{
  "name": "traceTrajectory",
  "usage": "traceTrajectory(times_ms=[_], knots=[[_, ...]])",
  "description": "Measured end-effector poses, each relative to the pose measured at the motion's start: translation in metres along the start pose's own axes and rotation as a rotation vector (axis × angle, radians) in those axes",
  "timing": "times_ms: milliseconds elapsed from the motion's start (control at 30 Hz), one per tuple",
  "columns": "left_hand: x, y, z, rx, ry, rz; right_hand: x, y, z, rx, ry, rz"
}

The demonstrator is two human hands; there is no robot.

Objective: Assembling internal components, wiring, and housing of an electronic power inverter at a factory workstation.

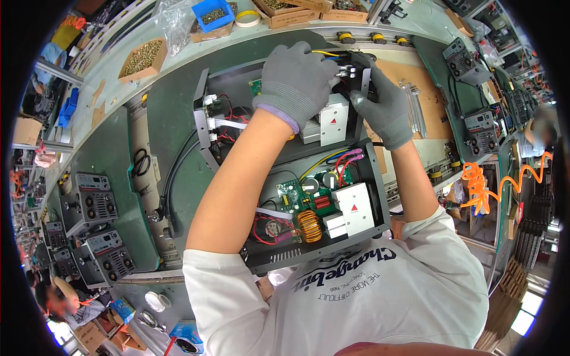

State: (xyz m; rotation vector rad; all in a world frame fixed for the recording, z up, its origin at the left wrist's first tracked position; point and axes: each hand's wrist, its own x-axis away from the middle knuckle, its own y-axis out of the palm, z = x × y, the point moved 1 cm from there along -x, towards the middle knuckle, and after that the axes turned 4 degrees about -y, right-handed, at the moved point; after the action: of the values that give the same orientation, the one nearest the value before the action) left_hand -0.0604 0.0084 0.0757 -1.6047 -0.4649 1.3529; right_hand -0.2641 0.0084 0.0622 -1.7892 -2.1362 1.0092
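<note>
Two open black metal cases (200,110) with electronics inside lie before me, one behind the other. Grey gloves cover both hands. My left hand (300,80) reaches into the far case, its fingers curled near silver terminals (346,72) at the right end; what they hold is hidden. My right hand (385,110) wraps around that case's right end panel, thumb on the inner side. Below the hands sits a white-faced heatsink (334,123). The near case (380,199) shows a green circuit board (291,196), a copper-coloured coil (309,226) and another white-faced heatsink (355,207).
Black cables (170,184) run off the far case's left side. Finished-looking machines (107,255) stand at left, others (481,130) at right. Metal strips (414,110) lie on brown board to the right. Beyond are a blue bin (212,15) and a box of screws (142,59).
</note>
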Motion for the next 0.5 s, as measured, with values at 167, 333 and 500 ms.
traceTrajectory(times_ms=[167,333,500], knots=[[0.000,0.002,-0.001,0.028,-0.028,-0.021,0.001,0.001,-0.001,-0.095,-0.004,0.001],[0.000,0.000,0.003,0.017,-0.021,-0.004,0.000,0.002,0.005,-0.042,0.007,-0.018],[0.000,0.002,0.012,-0.008,-0.015,-0.008,0.002,0.003,0.002,-0.041,0.015,-0.005]])
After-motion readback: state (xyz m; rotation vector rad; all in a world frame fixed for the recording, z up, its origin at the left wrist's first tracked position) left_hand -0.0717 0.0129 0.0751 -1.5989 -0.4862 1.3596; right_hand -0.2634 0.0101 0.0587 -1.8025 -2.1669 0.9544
